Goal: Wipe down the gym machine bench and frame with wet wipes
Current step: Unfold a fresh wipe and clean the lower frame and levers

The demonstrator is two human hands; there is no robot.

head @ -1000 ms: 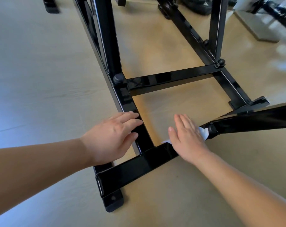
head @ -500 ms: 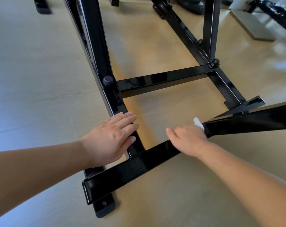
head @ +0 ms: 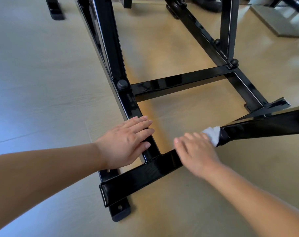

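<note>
Your right hand (head: pixel 195 151) has its fingers bent over a wet wipe (head: pixel 212 134). The wipe is bunched into a white lump that sticks out at 1 o'clock from your knuckles. The hand looks blurry, so I can't tell how tight the hold is. The wipe touches the low end of the slanted bar (head: pixel 265 127), at about 4 o'clock in the view. Your left hand (head: pixel 126 142) lies flat on the side rail (head: pixel 129 103) of the frame (head: pixel 179 82). Its fingers are straight and close together, holding nothing.

What could go wrong? The wipe is scrunched small, so only a little of it rubs the metal. You might miss spots, like the corner where the side rail meets the front bar (head: pixel 141 177). The slanted bar ends right at your fingertips, so a fast push could bump them on its edge. The wipe could also slip out, land on the floor (head: pixel 42 82) and pick up dirt.

The frame is black, shiny metal made of square tubes. Bright streaks of light show on it, so smears would likely show too. It sits low on the floor, with a small foot plate (head: pixel 119 212) at 6 o'clock.
</note>
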